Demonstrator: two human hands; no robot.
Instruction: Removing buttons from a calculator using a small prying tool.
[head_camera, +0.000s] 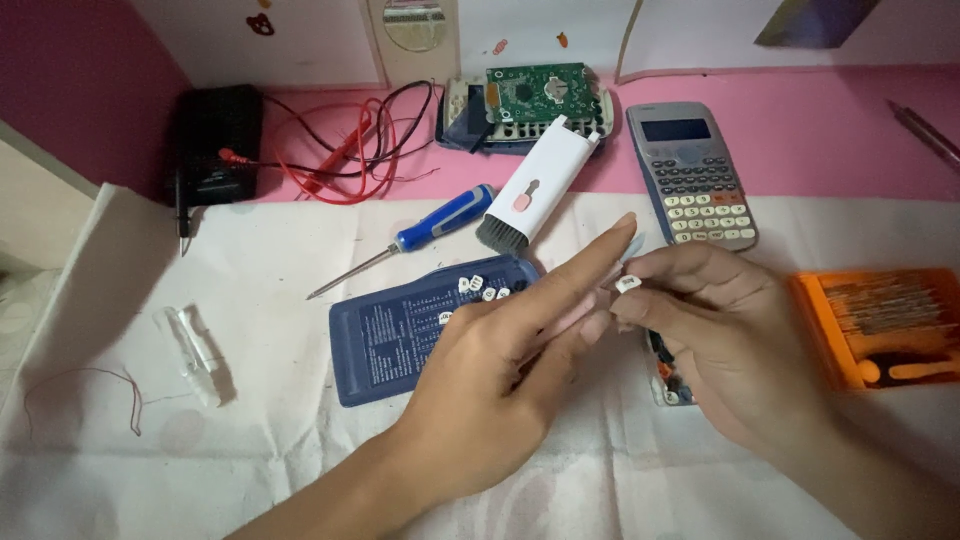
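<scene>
1. The right hand (720, 330) pinches a small white calculator key (628, 284) between thumb and fingertips and holds it up above the cloth. The left hand (500, 390) grasps nothing: its fingers are stretched out, with the index finger pointing toward the key and nearly touching it.

2. The white cloth (250, 300) covers the near part of the pink desk (820, 140), and both hands hang over it.

3. The dark blue calculator back cover (400, 335) lies flat on the cloth just left of the left hand, its printed inner side up. Several more loose white keys (480, 288) sit on its upper right corner.

4. An open calculator body with a green circuit board (528, 100) lies at the back of the desk. A whole grey scientific calculator (695, 175) lies beside it to the right.

5. A white cleaning brush (530, 195) with dark bristles leans from the open body down to the cloth, and a blue-handled screwdriver (440, 225) lies just to its left.

6. An orange bit case (880, 325) sits open at the right edge. A black meter (215, 140) with red and black leads sits far left.

7. Judging by the layout, the step in hand is handling the loose keys one at a time, here a single key being checked or cleaned. The next move calls for a steady pinch, so the tiny key neither slips nor turns.

8. Something small and dark lies under the right hand; I cannot tell what it is.
</scene>
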